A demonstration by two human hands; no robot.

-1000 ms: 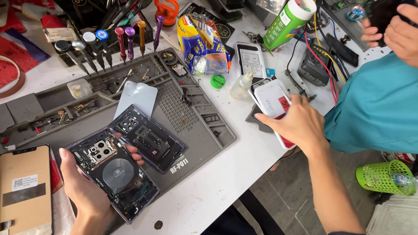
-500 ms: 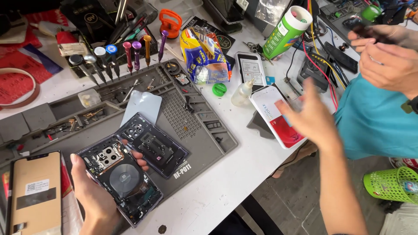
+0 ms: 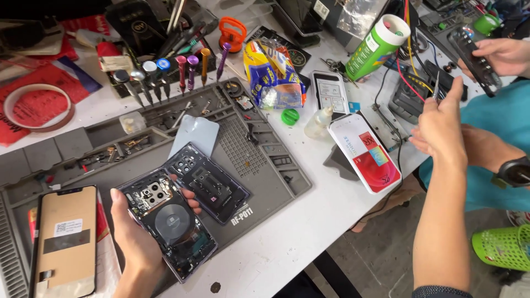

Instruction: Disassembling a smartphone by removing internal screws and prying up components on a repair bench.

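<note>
- Since the earlier frame, the right hand (image 3: 439, 129) has lifted off the white-and-red box (image 3: 365, 152) and risen toward the table's right edge; the box now lies uncovered, propped at a tilt on a grey wedge
- The left hand (image 3: 135, 234) has kept its grasp on the opened phone (image 3: 168, 221); the phone sits a little further left and lower over the grey work mat (image 3: 265, 165)
- The left hand cradles the opened phone from beneath, thumb along its left edge, fingertips curled over the right edge; the phone's inner coil faces up
- The right hand stands edge-on, fingers pressed together and pointing up and away, holding nothing that can be seen
- A detached back cover (image 3: 207, 182) lies on the mat touching the phone's upper right side; a second phone (image 3: 65, 243) lies face up at the left
- Another person's hand (image 3: 505, 55) holds a dark phone at the upper right, near the right hand; bare white table shows between the mat and the near edge
</note>
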